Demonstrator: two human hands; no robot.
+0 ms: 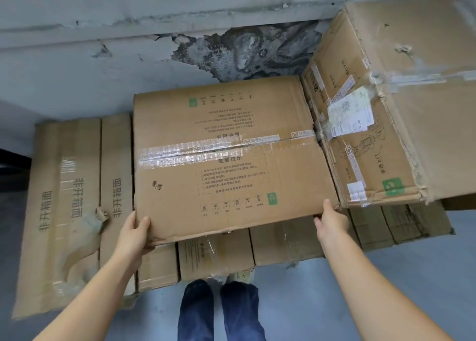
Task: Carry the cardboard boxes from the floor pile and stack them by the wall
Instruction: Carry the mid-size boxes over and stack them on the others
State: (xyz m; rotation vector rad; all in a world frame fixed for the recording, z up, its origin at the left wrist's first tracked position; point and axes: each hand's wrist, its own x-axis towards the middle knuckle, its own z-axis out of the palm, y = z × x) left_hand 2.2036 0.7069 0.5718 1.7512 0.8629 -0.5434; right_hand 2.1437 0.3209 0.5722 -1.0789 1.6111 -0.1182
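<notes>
Left hand (135,233) grips the near left corner of the taped cardboard box (226,157), thumb lying on the top face and fingers hidden under the edge. In this single head view, the right hand (331,223) holds the near right corner, thumb up along the edge, the other fingers tucked out of sight beneath. The box sits over a lower row of boxes (216,255) by the peeling wall (128,57); its near edge overhangs that row, and whether its full weight rests there I cannot tell. To its left, flat cartons (67,199) with large printed characters lie against the same wall; to its right a taller labelled box (373,134) stands touching or just beside it. The person's shoes (221,312) show on the grey floor (360,276) below.

Judging from this, the placing step is in hand: the box is at the stack but not squared. The next move likely calls for pushing it back toward the wall until its near edge lines up with the row beneath, keeping it snug against the tall box, then letting go both corners without tipping it forward.
</notes>
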